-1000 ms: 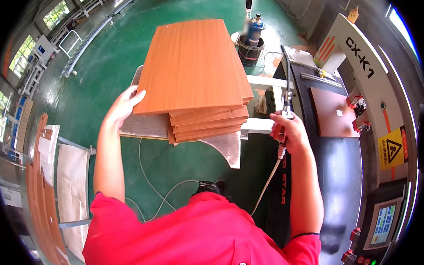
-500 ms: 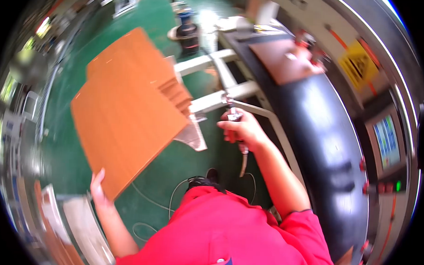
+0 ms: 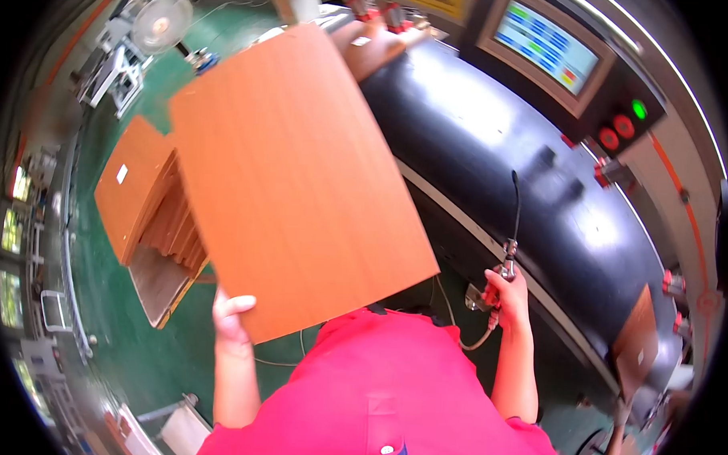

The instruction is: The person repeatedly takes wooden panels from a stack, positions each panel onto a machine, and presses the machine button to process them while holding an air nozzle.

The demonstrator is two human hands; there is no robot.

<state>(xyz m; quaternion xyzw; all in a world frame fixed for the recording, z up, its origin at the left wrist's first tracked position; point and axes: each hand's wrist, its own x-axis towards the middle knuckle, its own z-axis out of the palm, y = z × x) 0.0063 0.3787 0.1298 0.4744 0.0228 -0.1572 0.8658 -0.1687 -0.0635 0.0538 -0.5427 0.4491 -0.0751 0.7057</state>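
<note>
A wood-grain panel (image 3: 301, 185) is tilted up in front of me, its lower left corner gripped by my left hand (image 3: 232, 319). My right hand (image 3: 509, 298) is wrapped round an air blow gun (image 3: 508, 269) near the black curved surface. The gun's thin nozzle points up, and a pale hose (image 3: 479, 341) runs down from it. Panel and gun are apart. The panel hides part of the floor and of the bench behind it.
A stack of similar panels (image 3: 133, 191) stands at the left over the green floor. The long black curved surface (image 3: 479, 135) runs along the right, below a control screen (image 3: 548, 45). Another brown board (image 3: 639, 345) leans at the far right, with an arm-like shape below it.
My view has turned to the right. The panel in my left hand has come off the stack and nearer to me. The blow gun has moved right, beside the black surface.
</note>
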